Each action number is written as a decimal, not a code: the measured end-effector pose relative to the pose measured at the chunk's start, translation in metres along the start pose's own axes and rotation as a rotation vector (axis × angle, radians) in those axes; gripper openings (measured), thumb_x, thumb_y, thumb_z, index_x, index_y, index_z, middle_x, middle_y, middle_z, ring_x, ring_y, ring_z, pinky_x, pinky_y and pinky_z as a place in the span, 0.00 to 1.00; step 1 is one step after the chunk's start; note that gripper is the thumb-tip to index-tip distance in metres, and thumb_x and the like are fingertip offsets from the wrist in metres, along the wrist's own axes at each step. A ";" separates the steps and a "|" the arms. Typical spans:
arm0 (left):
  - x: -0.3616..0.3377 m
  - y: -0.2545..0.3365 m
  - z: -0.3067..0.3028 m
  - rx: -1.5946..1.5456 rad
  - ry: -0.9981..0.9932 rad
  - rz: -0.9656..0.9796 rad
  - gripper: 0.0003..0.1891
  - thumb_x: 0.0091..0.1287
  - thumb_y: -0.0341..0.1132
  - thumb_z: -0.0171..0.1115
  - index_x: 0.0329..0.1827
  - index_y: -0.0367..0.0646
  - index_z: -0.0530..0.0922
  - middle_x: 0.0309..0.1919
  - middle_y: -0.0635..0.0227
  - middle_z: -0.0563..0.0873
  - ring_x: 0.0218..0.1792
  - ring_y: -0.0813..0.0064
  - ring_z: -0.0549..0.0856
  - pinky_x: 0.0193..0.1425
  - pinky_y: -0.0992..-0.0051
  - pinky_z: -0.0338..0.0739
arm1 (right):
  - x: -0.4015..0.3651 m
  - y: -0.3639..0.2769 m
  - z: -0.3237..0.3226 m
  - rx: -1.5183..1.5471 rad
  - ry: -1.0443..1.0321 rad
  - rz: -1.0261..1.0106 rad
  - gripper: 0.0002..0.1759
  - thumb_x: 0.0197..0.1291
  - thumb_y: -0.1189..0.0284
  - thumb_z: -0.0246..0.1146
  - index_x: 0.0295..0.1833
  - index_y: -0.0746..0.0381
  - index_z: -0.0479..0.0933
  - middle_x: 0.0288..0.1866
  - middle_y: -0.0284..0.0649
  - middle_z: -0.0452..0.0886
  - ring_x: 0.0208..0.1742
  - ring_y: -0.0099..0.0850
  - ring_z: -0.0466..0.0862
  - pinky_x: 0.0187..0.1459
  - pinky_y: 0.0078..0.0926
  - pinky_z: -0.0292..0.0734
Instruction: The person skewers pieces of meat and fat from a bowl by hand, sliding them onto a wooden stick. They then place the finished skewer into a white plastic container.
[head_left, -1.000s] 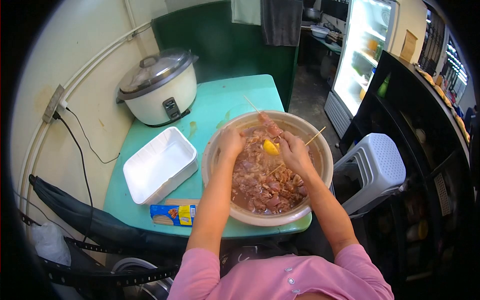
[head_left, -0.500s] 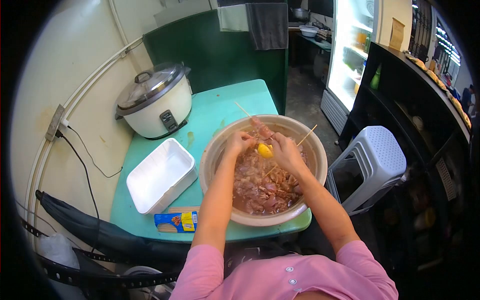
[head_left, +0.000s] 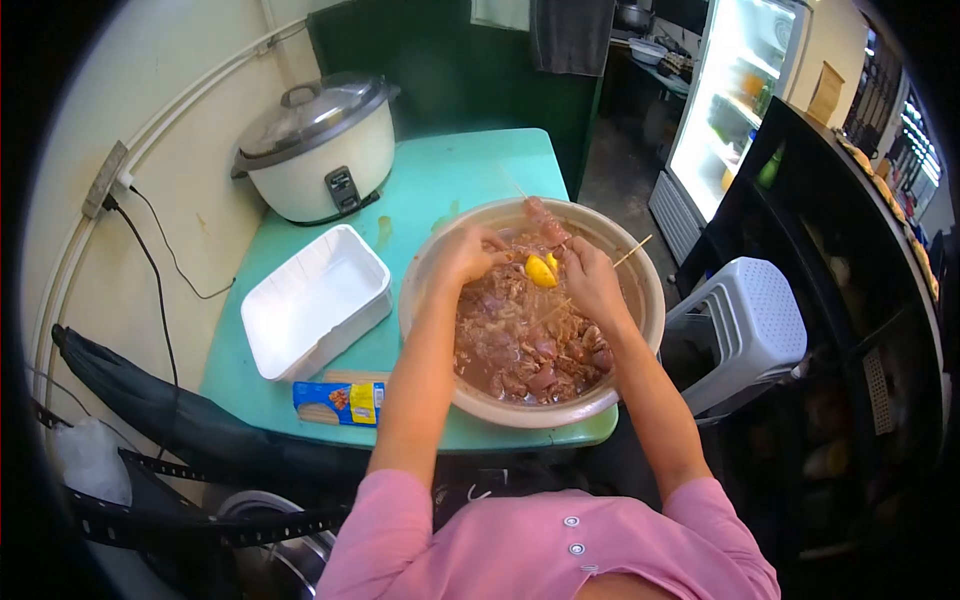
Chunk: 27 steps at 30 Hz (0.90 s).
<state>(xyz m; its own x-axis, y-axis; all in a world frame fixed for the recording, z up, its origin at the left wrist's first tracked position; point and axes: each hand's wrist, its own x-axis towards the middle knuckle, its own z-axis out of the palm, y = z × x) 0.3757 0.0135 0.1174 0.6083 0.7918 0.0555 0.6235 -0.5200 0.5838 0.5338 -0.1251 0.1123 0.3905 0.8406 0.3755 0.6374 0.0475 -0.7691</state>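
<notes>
A wide basin holds raw meat pieces in brownish liquid. My right hand is closed around the lower end of a meat skewer, which tilts up and left above the basin. Left of it, over the meat, is my left hand, its fingers stretched toward the skewer and slightly apart, with nothing visible in them. A yellow citrus piece lies on the meat between both hands. Another bamboo stick pokes out over the basin's right rim.
On the green table stand a rice cooker and a white tray. A blue packet of bamboo sticks lies at the front. Stacked grey stools are at the right, beyond them a black shelf and a lit fridge.
The view has tilted down a little. My left hand has moved slightly away from the skewer, its fingers loosening. My right hand still holds the skewer.
</notes>
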 end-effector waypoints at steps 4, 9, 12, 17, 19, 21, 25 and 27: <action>-0.015 0.011 0.024 0.288 -0.256 0.305 0.19 0.53 0.33 0.69 0.50 0.54 0.83 0.49 0.59 0.83 0.54 0.60 0.80 0.57 0.67 0.74 | 0.001 0.011 0.002 0.016 0.025 -0.059 0.12 0.63 0.71 0.51 0.43 0.67 0.76 0.35 0.56 0.80 0.41 0.51 0.81 0.43 0.40 0.73; -0.003 -0.029 0.027 0.346 -0.103 0.241 0.13 0.51 0.26 0.64 0.40 0.50 0.84 0.45 0.57 0.84 0.49 0.57 0.81 0.53 0.64 0.75 | 0.001 0.003 -0.001 0.016 0.009 -0.035 0.13 0.63 0.70 0.51 0.45 0.66 0.77 0.38 0.57 0.81 0.44 0.53 0.81 0.47 0.44 0.72; -0.004 -0.042 0.012 0.257 -0.184 0.092 0.11 0.49 0.28 0.69 0.38 0.45 0.84 0.37 0.60 0.86 0.42 0.59 0.84 0.46 0.65 0.76 | -0.001 -0.001 -0.003 -0.012 0.009 -0.025 0.13 0.63 0.70 0.51 0.46 0.65 0.77 0.39 0.57 0.81 0.45 0.53 0.81 0.47 0.44 0.73; -0.029 -0.012 -0.002 0.221 -0.232 0.071 0.14 0.50 0.27 0.67 0.41 0.49 0.85 0.37 0.58 0.86 0.42 0.62 0.84 0.47 0.66 0.77 | -0.001 0.003 0.000 0.018 0.022 -0.042 0.13 0.63 0.70 0.52 0.47 0.65 0.77 0.39 0.57 0.81 0.44 0.54 0.80 0.47 0.46 0.73; -0.036 -0.016 0.020 0.296 -0.192 0.107 0.13 0.51 0.25 0.63 0.40 0.47 0.85 0.36 0.54 0.85 0.43 0.58 0.84 0.50 0.64 0.77 | -0.002 0.003 -0.001 0.013 0.019 -0.037 0.13 0.63 0.70 0.52 0.47 0.65 0.77 0.39 0.57 0.81 0.45 0.54 0.80 0.47 0.46 0.73; -0.044 -0.013 0.029 0.353 -0.119 0.218 0.14 0.53 0.22 0.56 0.39 0.46 0.85 0.31 0.47 0.84 0.44 0.51 0.83 0.54 0.61 0.77 | 0.000 0.001 -0.002 0.010 0.019 -0.042 0.13 0.63 0.70 0.52 0.47 0.65 0.77 0.39 0.57 0.81 0.45 0.54 0.80 0.47 0.46 0.73; -0.031 -0.020 0.026 0.434 -0.075 0.306 0.12 0.55 0.26 0.59 0.40 0.46 0.85 0.33 0.47 0.84 0.44 0.52 0.83 0.52 0.60 0.77 | -0.005 -0.005 -0.003 -0.027 0.004 -0.008 0.13 0.63 0.70 0.52 0.46 0.65 0.77 0.39 0.56 0.81 0.45 0.54 0.80 0.47 0.45 0.73; -0.023 -0.024 0.015 0.177 -0.180 0.204 0.10 0.55 0.30 0.62 0.40 0.45 0.85 0.34 0.47 0.84 0.43 0.54 0.84 0.49 0.61 0.77 | -0.004 -0.007 -0.006 -0.047 0.012 0.012 0.13 0.63 0.70 0.52 0.46 0.65 0.77 0.40 0.56 0.82 0.45 0.54 0.80 0.47 0.45 0.73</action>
<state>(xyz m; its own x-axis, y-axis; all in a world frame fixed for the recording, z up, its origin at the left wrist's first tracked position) 0.3541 0.0023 0.0900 0.7970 0.6040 0.0033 0.5458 -0.7225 0.4243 0.5322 -0.1321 0.1195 0.4062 0.8342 0.3729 0.6628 0.0119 -0.7487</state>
